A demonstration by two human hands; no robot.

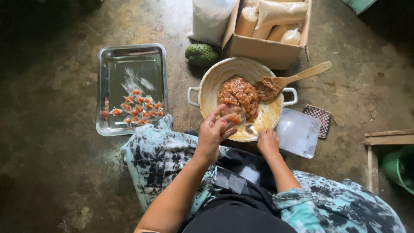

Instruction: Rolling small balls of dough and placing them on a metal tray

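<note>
nearby, steel tray (108,90), wooden spatula (297,77)

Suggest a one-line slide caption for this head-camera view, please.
Left hand holds a filled clear wrapper over the pan of brown paste; right hand holds a spoon.

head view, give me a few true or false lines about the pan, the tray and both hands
1. The wooden spatula rests in the pan. True.
2. The metal tray holds no wrapped pieces. False: small orange wrapped pieces lie in it.
3. The left hand holds a small clear wrapper with paste. True.
4. The right hand holds the wooden spatula. False: it holds a metal spoon.
</note>
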